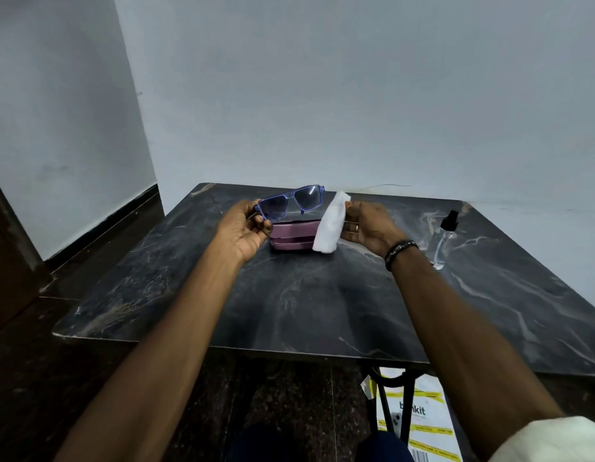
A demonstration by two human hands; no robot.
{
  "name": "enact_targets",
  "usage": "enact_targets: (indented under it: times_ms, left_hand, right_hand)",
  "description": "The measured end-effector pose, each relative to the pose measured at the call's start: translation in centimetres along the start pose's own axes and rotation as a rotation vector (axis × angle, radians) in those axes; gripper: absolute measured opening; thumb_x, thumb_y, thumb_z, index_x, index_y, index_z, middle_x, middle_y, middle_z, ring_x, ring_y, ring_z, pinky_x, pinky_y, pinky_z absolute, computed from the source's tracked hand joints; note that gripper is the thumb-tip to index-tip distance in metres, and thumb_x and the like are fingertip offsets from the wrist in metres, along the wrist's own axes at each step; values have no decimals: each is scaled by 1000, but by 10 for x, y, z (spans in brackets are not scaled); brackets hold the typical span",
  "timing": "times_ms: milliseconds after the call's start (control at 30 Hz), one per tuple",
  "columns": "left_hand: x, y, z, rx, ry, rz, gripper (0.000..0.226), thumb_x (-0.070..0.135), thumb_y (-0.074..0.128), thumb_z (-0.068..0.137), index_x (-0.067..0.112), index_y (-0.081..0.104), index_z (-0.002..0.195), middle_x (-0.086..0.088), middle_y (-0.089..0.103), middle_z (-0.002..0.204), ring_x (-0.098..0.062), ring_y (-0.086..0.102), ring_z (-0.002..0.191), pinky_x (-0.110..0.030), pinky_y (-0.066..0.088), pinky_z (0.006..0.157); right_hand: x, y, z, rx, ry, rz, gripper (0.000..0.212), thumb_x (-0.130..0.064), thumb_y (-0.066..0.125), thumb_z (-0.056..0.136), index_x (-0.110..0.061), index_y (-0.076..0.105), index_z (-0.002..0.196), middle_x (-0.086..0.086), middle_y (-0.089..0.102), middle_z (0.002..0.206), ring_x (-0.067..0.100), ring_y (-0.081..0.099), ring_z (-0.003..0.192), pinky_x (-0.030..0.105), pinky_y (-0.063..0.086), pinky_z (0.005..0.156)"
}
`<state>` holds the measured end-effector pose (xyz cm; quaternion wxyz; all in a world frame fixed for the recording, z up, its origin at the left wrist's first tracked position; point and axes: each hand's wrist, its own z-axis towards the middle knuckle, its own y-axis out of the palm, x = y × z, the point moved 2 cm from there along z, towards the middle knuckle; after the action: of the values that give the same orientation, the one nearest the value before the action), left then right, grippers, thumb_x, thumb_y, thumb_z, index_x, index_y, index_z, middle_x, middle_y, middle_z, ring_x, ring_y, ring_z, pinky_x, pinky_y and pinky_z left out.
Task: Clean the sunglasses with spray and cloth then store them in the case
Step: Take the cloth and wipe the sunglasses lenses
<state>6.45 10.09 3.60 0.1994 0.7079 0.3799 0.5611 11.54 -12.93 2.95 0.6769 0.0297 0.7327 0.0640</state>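
Pinched at one temple by the left hand (244, 228), the sunglasses (291, 201) are held above the closed case (291, 236). A white cloth (331, 225) is gripped by the right hand (367, 228); the spray bottle (444, 235) stands at three o'clock on the table (306, 301).

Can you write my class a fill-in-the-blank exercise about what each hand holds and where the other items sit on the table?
1. The left hand holds the ____ by one end of the frame.
2. The right hand holds a white ____.
3. The spray bottle stands on the marble table, to the ____ of the right hand.
4. The purple case on the table is ____.

Missing words: sunglasses; cloth; right; closed
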Motion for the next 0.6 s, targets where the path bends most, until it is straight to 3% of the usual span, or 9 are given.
enact_targets:
  times_ms: [133, 200, 333, 467, 600]
  left_hand:
    - [-12, 10, -14, -17, -12, 12, 22, 1, 44, 89, 6, 55, 71, -3, 54, 50, -6, 38, 31, -15, 41, 38]
    - [-18, 15, -21, -26, -15, 22, 22, 1, 45, 88, 7, 54, 70, -2, 54, 47, -6, 38, 30, -15, 42, 38]
    - [-32, 23, -33, -37, -23, 55, 20, 1, 46, 88, 6, 55, 71, -5, 51, 63, -6, 38, 31, -16, 43, 38]
    - [-43, 28, -42, -42, -26, 82, 19, 1, 45, 87, 6, 56, 73, -6, 52, 66, -6, 38, 31, -16, 43, 38]
    - [-51, 32, -49, -52, -27, 105, 19, 1, 45, 88, 6, 55, 73, -5, 49, 66, -6, 38, 31, -16, 44, 39]
  right_hand:
    - [-2, -18, -24, 74, 179, 219, 28, -12, 37, 102, -8, 61, 90, 8, 67, 84, 19, 65, 77, 27, 59, 55]
    - [-6, -26, -33, 116, 225, 328, 29, -18, 34, 104, -7, 60, 96, 10, 69, 82, 23, 65, 80, 33, 60, 53]
    - [-12, -35, -56, 75, 256, 455, 38, -34, 47, 100, 3, 53, 99, 17, 70, 82, 30, 72, 68, 45, 60, 58]
    - [-13, -42, -70, 80, 193, 337, 6, -6, 60, 93, -2, 56, 91, 16, 64, 92, 24, 72, 58, 38, 62, 59]
    - [-16, -46, -81, 117, 152, 304, 14, 14, 50, 91, 1, 55, 89, 16, 62, 90, 25, 71, 63, 36, 59, 58]
